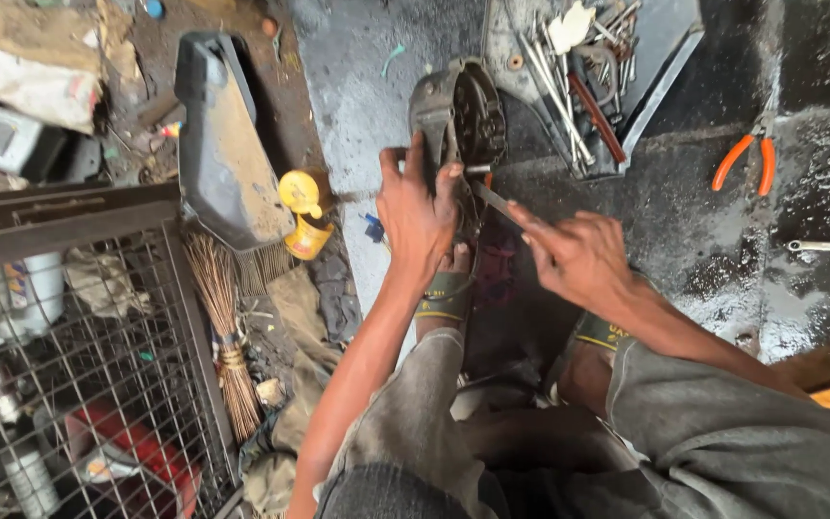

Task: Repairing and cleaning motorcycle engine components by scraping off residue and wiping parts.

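Starting far left of the dark round metal engine part (460, 120), a rusty wire mesh cage (79, 384) holds white bottles. Nearer to the engine part lies a grey plastic cover (218, 144), with a straw broom (228, 346) below it and a yellow plastic bottle (303, 213) just beside its lower edge. The left hand (420, 216) presses on the engine part from below, fingers curled around its edge, gripping it. The engine part stands on the black oily floor, between the person's feet. The right hand (578, 255), just right of it, pinches a thin metal rod tool (494, 200) whose tip touches the part. Above and to the right sits a grey metal tray of tools (665, 67). Well apart to the right lie orange-handled pliers (749, 159).
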